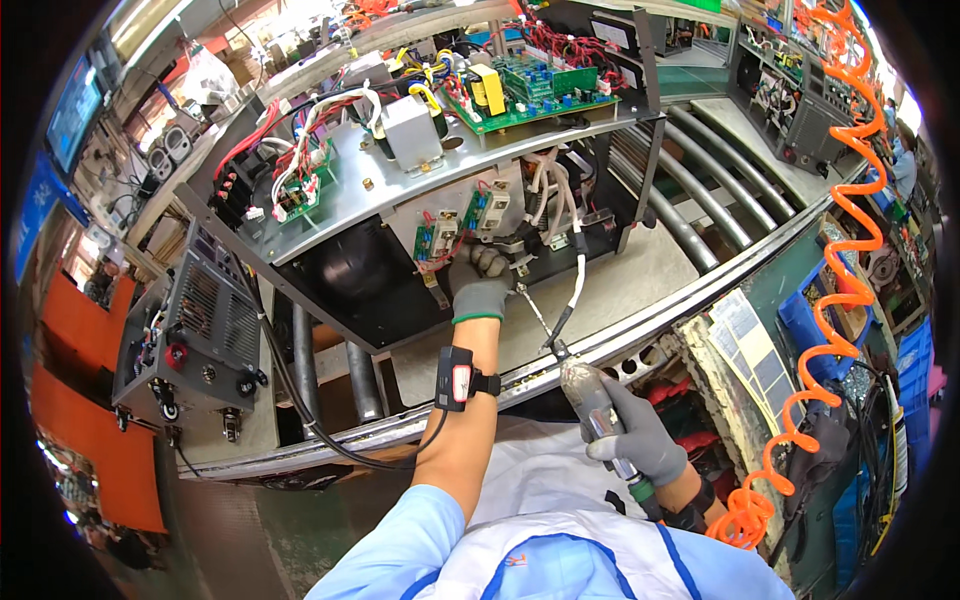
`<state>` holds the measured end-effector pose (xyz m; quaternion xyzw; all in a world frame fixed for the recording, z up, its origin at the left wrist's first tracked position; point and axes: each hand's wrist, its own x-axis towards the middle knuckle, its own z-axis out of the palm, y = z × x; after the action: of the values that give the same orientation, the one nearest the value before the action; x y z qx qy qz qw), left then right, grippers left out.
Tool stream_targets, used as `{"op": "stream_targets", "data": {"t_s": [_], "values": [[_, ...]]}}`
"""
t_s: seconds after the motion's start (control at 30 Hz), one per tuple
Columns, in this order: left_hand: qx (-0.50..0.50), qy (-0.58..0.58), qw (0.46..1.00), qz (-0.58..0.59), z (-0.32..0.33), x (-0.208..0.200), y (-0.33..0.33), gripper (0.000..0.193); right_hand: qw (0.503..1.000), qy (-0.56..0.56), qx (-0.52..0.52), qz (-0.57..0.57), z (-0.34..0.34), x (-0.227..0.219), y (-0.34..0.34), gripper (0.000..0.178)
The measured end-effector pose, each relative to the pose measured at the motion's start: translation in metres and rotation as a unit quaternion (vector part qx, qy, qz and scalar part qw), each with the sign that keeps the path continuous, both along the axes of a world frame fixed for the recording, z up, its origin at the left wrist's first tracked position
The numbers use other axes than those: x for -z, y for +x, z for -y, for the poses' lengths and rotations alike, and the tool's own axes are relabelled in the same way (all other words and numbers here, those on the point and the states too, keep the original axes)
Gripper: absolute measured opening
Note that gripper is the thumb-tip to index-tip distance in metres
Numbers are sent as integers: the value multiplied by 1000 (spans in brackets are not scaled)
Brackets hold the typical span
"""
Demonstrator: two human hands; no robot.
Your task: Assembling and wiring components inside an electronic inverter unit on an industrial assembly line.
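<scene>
My right hand, in a grey glove, is wrapped round an air screwdriver. Its long thin bit points up and left, the tip close beside my left hand. That gloved left hand reaches into the lower bay of an open machine chassis, fingers curled at the parts there; what they hold is hidden. Small green circuit boards sit just above it. From the bay hangs a thick white cable, its black-sleeved end near the screwdriver's nose.
The chassis stands on a roller conveyor with a metal edge rail. On its top deck are a large green circuit board and wiring. Another grey machine stands at left. An orange coiled air hose hangs at right.
</scene>
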<state>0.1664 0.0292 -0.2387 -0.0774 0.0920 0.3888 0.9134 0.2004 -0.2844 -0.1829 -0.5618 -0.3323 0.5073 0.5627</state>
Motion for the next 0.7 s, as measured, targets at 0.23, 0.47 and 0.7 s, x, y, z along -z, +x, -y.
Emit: {"op": "stream_targets", "data": {"t_s": [0.23, 0.47, 0.7], "values": [[133, -50, 982, -121, -8, 5, 2, 29, 999, 6, -1, 32, -3, 4, 2, 92], [223, 26, 932, -284, 12, 2, -9, 23, 999, -3, 10, 39, 0, 10, 3, 92], [-42, 329, 773, -541, 42, -14, -27, 9, 999, -9, 21, 46, 2, 17, 5, 92]]}}
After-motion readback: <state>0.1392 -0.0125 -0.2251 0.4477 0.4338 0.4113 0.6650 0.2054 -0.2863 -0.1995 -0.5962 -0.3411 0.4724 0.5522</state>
